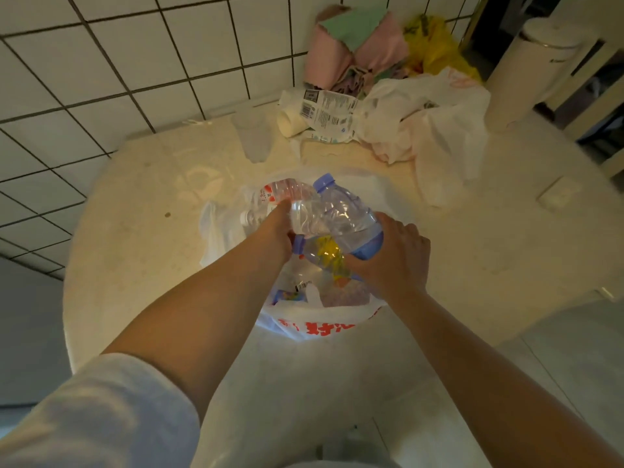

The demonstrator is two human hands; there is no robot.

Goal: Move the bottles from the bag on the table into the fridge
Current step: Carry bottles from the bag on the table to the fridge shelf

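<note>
clear bottles [337, 211] hide both hands' fingers; grip seemingly closed.

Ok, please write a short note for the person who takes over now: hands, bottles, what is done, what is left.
Left hand: grips a clear plastic bottle with red label.
Right hand: holds a clear bottle with blue cap and blue base.
Both bottles are just above the white plastic bag with red print on the round table; more bottles lie inside.
Fridge not in view. All bottles remain to move.
</note>
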